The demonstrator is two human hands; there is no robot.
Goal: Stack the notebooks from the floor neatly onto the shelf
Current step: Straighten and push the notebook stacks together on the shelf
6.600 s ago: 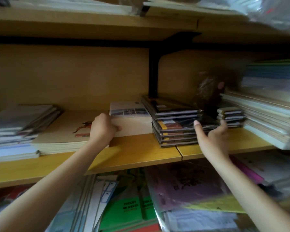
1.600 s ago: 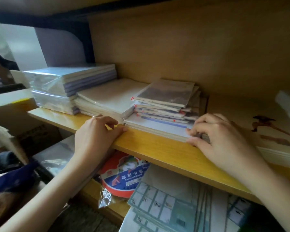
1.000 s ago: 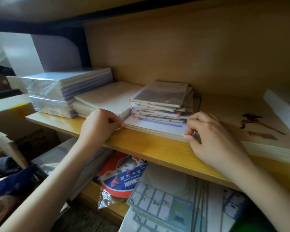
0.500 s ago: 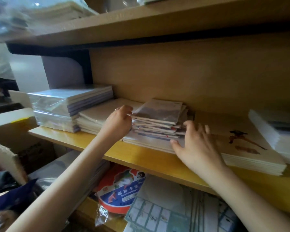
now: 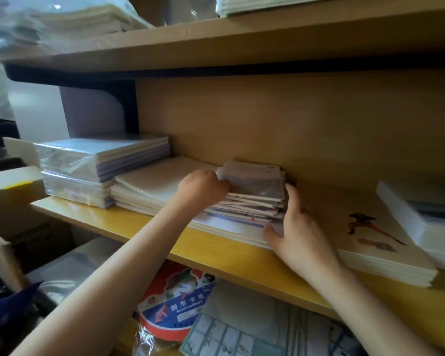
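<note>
A small stack of notebooks (image 5: pixel 252 186) with a grey cover on top sits on the wooden shelf (image 5: pixel 180 242), resting on a wider white pad. My left hand (image 5: pixel 203 187) is curled against the stack's left side. My right hand (image 5: pixel 298 227) presses its right side with fingers spread, thumb at the front corner. Both hands squeeze the stack between them. The stack's edges are slightly uneven.
A plastic-wrapped pile (image 5: pixel 100 165) and a flat white pile (image 5: pixel 154 186) lie left of the stack. A pad with a dancer picture (image 5: pixel 365 232) and a white pile (image 5: pixel 427 219) lie right. Packaged card and sheets (image 5: pixel 180 304) fill the shelf below. Another shelf (image 5: pixel 242 42) hangs overhead.
Both hands moved up from the shelf's front edge to the sides of the small stack and closed in on it. The view tilted upward, showing the upper shelf.
</note>
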